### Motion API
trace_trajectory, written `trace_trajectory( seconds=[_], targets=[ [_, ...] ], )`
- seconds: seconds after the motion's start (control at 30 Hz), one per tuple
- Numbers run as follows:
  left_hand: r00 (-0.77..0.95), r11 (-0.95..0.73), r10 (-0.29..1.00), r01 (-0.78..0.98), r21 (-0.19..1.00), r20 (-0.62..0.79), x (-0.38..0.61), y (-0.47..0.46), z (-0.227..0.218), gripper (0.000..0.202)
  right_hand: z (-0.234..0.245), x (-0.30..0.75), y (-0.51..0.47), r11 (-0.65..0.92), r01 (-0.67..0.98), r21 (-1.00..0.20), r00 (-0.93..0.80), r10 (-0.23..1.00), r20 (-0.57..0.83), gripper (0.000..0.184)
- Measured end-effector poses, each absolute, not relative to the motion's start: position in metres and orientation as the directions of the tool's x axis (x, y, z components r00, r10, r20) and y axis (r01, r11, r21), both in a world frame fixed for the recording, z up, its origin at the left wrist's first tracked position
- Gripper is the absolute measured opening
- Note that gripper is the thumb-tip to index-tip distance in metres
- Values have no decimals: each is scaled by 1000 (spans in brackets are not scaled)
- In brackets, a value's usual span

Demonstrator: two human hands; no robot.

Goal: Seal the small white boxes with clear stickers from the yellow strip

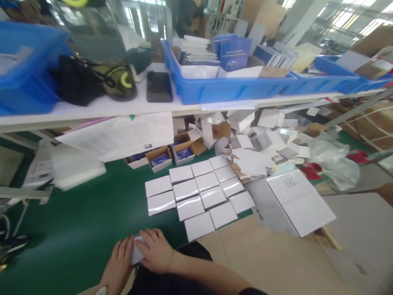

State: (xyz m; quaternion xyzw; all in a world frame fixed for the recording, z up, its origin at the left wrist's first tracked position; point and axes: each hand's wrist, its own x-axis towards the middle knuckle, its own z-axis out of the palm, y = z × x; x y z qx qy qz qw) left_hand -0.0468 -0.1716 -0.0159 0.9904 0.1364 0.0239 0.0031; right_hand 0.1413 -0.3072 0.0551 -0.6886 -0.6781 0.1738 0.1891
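Note:
At the near edge of the green table (92, 217), both my hands hold one small white box (137, 253). My left hand (118, 264) cups its left side with fingers curled round it. My right hand (156, 250) lies over its top and right side, fingers pressed on it. Just beyond them, several closed white boxes (196, 194) lie flat in neat rows on the table.
Open cardboard boxes (172, 155) and a heap of loose white boxes (254, 139) lie farther back. A large white sheet (301, 200) rests at right. The shelf above carries blue bins (233, 86), a black bag (76, 80) and printed sheets (119, 137).

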Motion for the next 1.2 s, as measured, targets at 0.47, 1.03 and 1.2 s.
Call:
trace_trajectory(
  seconds=[0.47,1.03,1.2],
  targets=[
    [856,-837,517,502,217,13,79,-235,25,66,65,293,-544,-589,560,-582,811,533,240,41],
    [741,-570,656,610,550,-143,73,-223,-3,104,-7,373,-560,-920,52,-389,998,62,-13,111],
    [703,-623,711,631,462,-1,62,-240,19,79,12,373,-571,-915,76,-397,990,115,-75,105]
  ],
)
